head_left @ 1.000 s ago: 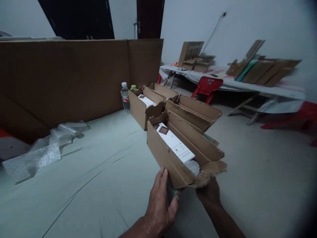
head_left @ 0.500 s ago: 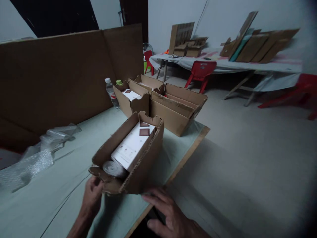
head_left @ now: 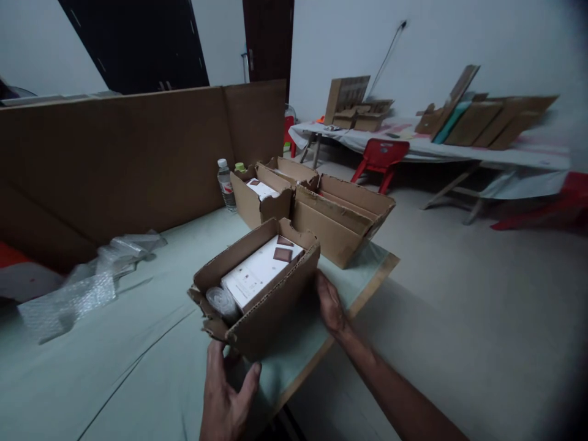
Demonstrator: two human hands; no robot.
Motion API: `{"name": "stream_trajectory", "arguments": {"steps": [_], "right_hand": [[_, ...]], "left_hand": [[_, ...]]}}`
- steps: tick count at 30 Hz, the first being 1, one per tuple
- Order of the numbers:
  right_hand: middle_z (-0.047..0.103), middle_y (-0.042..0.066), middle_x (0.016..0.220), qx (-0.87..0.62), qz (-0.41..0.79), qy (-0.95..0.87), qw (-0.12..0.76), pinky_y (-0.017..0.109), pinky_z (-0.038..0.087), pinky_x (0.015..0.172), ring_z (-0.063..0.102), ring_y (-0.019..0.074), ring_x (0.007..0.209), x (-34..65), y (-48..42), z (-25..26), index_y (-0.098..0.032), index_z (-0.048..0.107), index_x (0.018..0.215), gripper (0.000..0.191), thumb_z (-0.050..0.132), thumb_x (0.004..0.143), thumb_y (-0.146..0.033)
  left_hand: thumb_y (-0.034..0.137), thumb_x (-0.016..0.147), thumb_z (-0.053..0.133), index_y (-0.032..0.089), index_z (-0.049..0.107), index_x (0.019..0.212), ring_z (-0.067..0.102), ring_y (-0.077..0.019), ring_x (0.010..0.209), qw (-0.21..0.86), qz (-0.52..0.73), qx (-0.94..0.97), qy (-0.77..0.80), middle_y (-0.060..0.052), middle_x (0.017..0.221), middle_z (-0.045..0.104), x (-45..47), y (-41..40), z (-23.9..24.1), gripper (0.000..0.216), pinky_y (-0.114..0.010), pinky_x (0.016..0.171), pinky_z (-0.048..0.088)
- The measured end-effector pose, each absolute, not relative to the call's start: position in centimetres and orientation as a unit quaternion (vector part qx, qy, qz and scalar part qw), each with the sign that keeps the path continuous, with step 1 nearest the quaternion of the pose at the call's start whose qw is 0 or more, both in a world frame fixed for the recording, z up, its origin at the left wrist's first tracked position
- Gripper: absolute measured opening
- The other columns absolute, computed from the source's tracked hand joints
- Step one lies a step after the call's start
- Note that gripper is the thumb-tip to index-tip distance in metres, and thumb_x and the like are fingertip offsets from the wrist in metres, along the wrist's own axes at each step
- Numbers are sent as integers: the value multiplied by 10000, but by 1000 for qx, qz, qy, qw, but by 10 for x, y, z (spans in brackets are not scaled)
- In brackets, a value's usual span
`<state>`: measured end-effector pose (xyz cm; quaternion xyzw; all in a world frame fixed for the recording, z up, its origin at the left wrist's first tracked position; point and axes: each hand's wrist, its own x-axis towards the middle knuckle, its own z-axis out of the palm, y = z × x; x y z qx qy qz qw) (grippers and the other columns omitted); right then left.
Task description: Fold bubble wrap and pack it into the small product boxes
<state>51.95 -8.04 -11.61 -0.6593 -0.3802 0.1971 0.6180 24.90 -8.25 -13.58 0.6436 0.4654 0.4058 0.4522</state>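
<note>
A: Item and location?
B: One open-topped cardboard box (head_left: 275, 306), at the pale green tabletop (head_left: 151, 392), near its brown edge. Second cardboard box (head_left: 321, 229) just beyond. Whether the first sits fully flat: cannot tell.

A: Contents?
B: One white carton (head_left: 261, 269), lying lengthwise. One roll of clear wrap (head_left: 222, 302), at the near end, just beside the carton.

A: Hands?
B: Left hand (head_left: 225, 392): at the near end, fingers parted, thumb spread away. Right hand (head_left: 331, 306): by the far right corner, fingers extended, not clenched. Firm contact, either hand: cannot tell.

A: Handling properties?
B: By judgement: modest weight, most of it probably the carton. Long walls fairly stiff, dry, good friction. Near rim ragged, flap torn; likely to bend or rip. Carton smooth, may slide if tilted. Roll soft, light, apt to shift; whole load best carried level.

A: Recommended hold?
B: Low on both end walls, fingers under the base, palms flat. Torn rim unsuitable for lifting.
</note>
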Motion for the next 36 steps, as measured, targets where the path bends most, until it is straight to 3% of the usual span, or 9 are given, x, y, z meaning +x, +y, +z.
{"name": "stream_trajectory", "arguments": {"steps": [6,10,15,19,23,27,31,36], "right_hand": [[662,111,1277,-693,129,-340,622,407,493,989,611,307,1163,490,-165,-145,-224,573,1352,500,556,944,-514],[652,109,1267,-721,52,-340,601,394,523,932,616,305,1145,485,-205,-157,-252,576,1348,458,591,927,-431],[641,96,1298,-719,31,-367,589,395,547,953,640,268,1150,491,-194,-159,-270,595,1329,394,574,948,-366],[604,109,1390,-737,5,-381,559,411,530,1013,598,273,1253,505,-175,-161,-250,554,1408,455,558,962,-336],[573,124,1438,-746,13,-424,514,459,442,1138,534,287,1349,527,-161,-159,-233,545,1433,496,572,951,-347],[605,136,1407,-751,2,-448,486,457,467,1120,562,291,1325,548,-152,-152,-207,579,1395,491,590,931,-367],[705,122,1235,-766,-39,-417,488,390,580,941,683,267,1137,543,-161,-149,-202,690,1196,327,563,949,-375],[746,75,1103,-735,-35,-474,485,322,595,824,718,222,1009,498,-170,-152,-227,706,1100,222,542,972,-303]], "left_hand": [[485,851,656,172,592,1171,648,-286,1102,482,371,686,400,-122,1119,681,270,-19,-118,452,-407,944,534],[486,811,692,166,571,1222,662,-272,1107,551,348,693,309,-132,1197,685,316,28,-117,535,-412,982,521],[389,801,687,143,535,1223,604,-307,1162,496,390,684,366,-189,1272,582,379,55,-129,512,-497,949,526],[332,838,643,182,548,1236,618,-269,1110,484,384,713,333,-143,1239,592,402,46,-137,437,-466,922,548],[283,824,632,197,512,1341,560,-279,1257,482,360,750,273,-140,1364,568,411,38,-142,538,-480,1044,494],[232,798,629,199,543,1347,538,-309,1310,472,333,781,237,-140,1404,574,403,28,-150,556,-540,1141,403],[262,836,630,214,627,1257,533,-339,1332,467,298,814,176,-142,1293,663,363,5,-156,423,-578,1116,423],[244,937,551,235,568,1333,431,-317,1436,451,274,838,140,-144,1337,649,287,-33,-156,396,-574,1129,410]]}}
